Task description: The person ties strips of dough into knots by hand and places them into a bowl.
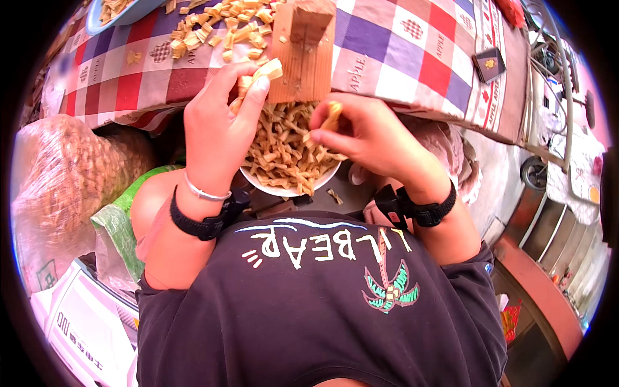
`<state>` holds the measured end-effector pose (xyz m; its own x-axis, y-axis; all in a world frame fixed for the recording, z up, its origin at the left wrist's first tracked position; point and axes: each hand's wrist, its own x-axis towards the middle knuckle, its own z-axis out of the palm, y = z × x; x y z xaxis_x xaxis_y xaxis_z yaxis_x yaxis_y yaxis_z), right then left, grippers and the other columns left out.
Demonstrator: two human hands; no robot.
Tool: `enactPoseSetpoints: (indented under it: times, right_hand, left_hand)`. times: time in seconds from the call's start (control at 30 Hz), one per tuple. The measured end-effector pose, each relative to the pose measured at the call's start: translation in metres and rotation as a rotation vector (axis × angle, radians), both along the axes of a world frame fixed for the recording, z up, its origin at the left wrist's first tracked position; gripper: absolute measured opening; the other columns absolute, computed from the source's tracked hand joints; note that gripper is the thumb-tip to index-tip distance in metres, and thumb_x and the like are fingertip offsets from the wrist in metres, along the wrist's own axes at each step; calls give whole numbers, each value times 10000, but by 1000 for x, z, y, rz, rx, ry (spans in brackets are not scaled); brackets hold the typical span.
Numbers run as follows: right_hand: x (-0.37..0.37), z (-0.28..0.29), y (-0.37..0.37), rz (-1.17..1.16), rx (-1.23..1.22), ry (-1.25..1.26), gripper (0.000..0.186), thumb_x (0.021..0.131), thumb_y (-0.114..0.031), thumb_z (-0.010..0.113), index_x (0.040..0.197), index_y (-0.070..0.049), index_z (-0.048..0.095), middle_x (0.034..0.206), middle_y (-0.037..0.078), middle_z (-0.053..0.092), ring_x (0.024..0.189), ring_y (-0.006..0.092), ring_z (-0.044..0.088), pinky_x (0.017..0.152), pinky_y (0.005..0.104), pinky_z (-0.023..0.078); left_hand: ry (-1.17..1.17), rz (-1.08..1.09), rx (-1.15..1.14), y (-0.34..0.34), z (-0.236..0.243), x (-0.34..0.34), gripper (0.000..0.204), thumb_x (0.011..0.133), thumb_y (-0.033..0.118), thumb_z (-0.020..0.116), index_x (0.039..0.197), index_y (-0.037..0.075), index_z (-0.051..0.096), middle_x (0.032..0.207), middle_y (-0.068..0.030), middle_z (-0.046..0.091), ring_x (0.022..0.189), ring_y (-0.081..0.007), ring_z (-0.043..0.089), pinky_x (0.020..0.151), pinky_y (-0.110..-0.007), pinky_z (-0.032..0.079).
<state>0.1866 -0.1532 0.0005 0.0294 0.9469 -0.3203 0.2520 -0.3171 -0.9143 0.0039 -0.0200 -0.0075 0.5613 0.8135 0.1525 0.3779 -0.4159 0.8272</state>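
Observation:
My left hand (pixel 222 113) is closed, its thumb and fingers pinching a few pale yellow, folded strip pieces (pixel 269 69) beside a wooden stand. Closed too is my right hand (pixel 361 132), with a yellow strip piece (pixel 332 118) between thumb and fingers, above a white bowl (pixel 284 191). Brownish, twisted strips (pixel 284 145) heap up in that bowl, which is below the table edge between my hands. The wooden stand (pixel 302 71), a flat board with an upright block, projects over the table's near edge. What the strips are made of I cannot tell.
A checked cloth (pixel 387 55) covers the table. Loose yellow pieces (pixel 238 26) lie left of the stand, near a light blue basin (pixel 126 16). A small black box (pixel 489 64) sits at the right. A big clear bag of brown pieces (pixel 64 187) stands left, above a white carton (pixel 77 329).

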Motion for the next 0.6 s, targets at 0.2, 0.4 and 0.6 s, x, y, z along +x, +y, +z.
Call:
enactPoseSetpoints:
  times: [0.2,0.4,0.6]
  right_hand:
    - [-5,-38,-36,177,28,-411,279,875,-193,756,1069,-3,691,905,154,700,834,292,694,746,388,549]
    - [-8,-120,-66,344,-176,-837,193,806,-196,712,894,-26,732,877,210,716,850,381,707,776,457,580]
    - [-14,-144,-69,435,-197,-806,181,853,-213,692,928,-50,709,932,188,682,916,386,669,822,471,550]
  left_hand:
    - [288,-346,-69,-13,-8,-37,232,930,155,707,1107,12,660,872,-108,679,751,-191,632,728,-302,514]
    - [358,-425,268,-17,-35,-50,320,916,208,683,1197,62,634,990,-140,628,862,-321,646,783,-413,525]
    - [320,-449,106,-21,-24,-54,245,932,191,672,1139,62,649,948,-120,628,804,-270,649,723,-363,526]
